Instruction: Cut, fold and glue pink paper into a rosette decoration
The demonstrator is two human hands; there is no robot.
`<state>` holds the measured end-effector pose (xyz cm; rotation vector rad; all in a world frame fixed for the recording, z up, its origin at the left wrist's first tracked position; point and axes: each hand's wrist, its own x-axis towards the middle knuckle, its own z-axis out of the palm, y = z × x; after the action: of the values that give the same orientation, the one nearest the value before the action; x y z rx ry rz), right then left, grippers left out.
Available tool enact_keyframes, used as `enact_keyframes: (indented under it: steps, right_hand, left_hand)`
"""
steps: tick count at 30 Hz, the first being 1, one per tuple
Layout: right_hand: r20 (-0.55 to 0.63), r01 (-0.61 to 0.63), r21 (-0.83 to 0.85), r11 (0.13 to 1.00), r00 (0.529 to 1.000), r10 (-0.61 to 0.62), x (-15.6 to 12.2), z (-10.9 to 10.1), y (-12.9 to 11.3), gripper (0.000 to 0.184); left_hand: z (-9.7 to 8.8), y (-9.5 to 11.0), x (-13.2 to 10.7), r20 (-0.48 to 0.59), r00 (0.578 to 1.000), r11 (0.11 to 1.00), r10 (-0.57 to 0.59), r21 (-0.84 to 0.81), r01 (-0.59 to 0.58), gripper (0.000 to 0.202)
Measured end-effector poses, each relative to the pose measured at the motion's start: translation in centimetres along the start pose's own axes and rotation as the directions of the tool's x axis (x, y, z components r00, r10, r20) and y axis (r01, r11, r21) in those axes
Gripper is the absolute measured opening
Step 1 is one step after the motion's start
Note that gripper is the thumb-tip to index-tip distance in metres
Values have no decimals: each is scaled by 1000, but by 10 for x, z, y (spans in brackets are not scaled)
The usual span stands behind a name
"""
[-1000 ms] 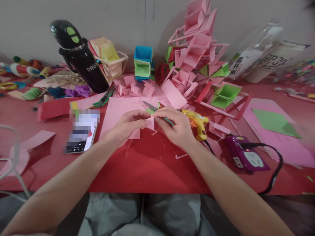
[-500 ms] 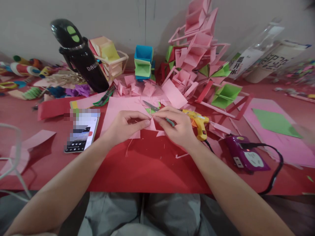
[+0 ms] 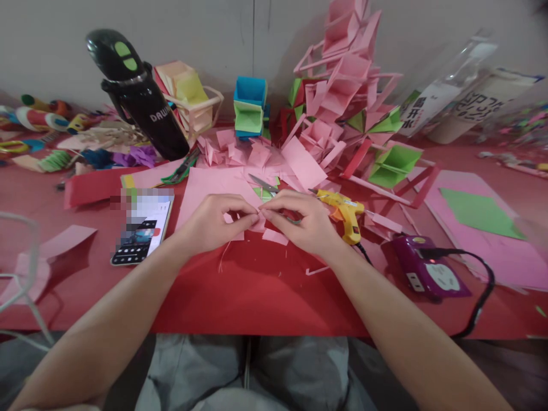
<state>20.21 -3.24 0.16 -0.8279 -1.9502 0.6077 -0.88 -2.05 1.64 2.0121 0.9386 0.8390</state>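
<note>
Nearest are the grey trousers [image 3: 299, 365] of the seated person, below the front edge of a red table [image 3: 265, 302]. A white cable [image 3: 29, 268] curves at the far left, and at the right sits a purple socket block [image 3: 428, 268] with a black cord [image 3: 488, 291] plugged into it. A thin pink strip [image 3: 317, 271] lies on the red surface in front of the right hand [image 3: 302, 220]. The left hand [image 3: 220, 222] and the right meet at the middle, thumb and forefinger of each brought together at the tips, pinching a small piece of pink paper [image 3: 259, 209]; the fingers hide most of it, so its shape cannot be told. Just below the fingertips a pink slip [image 3: 276, 237] lies flat. Left of the left hand is a phone [image 3: 145, 234], partly blurred; right of the right hand, a yellow glue gun [image 3: 347, 214]. Behind the fingers, a large pink sheet [image 3: 205, 191] is spread out, with a grey blade [image 3: 263, 183] pointing away to its right. Farther back come green-handled scissors [image 3: 184, 169], a heap of folded pink papers [image 3: 235, 152], a tilted-looking black flask [image 3: 148, 117], a blue and green paper box [image 3: 250, 108], a tall pink paper stack [image 3: 345, 80] and a clear bottle [image 3: 445, 85], before the grey wall [image 3: 205, 34].
</note>
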Motion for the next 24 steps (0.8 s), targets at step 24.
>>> enact_keyframes:
  steps: [24]
  right_hand:
    - [18,-77,-8,997,997,77,1,-2,0,14]
  left_hand:
    - [-7,-6,1,136,986,991,-93,104,79,16]
